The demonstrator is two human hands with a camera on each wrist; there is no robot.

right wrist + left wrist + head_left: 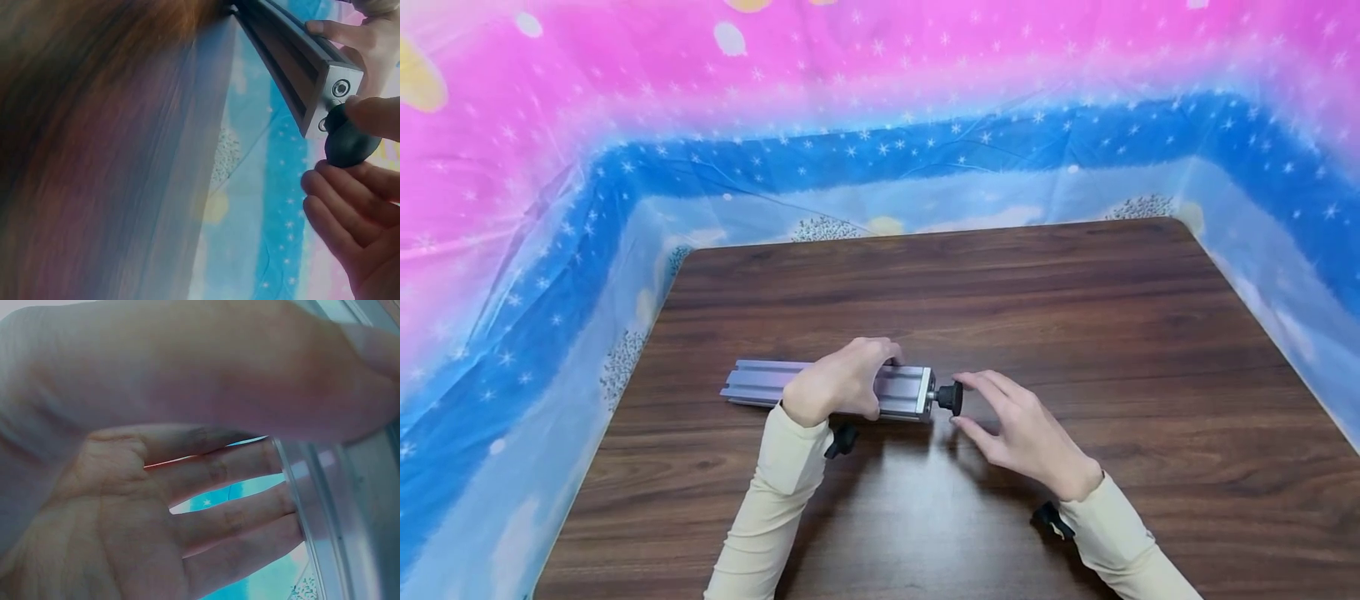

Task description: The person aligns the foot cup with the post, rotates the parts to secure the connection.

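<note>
In the head view, a grooved silver aluminum profile (760, 382) lies lengthwise over the front half of the table. My left hand (846, 383) grips it around the middle, thumb on the near side and fingers over the far side. A plate with round screw heads (340, 87) caps its right end. From that end sticks out a short shaft bearing a round black knob (952, 398). My right hand (1022, 429) pinches this knob between thumb and fingertips. The left wrist view shows the left thumb (250, 375) large against the profile, with spread fingers behind.
Under everything is a brown wood-grain table (925, 292) with rounded far corners. A pink and blue patterned cloth (880, 158) hangs around its far and side edges. Small black devices sit at the left wrist (841, 442) and the right wrist (1051, 522).
</note>
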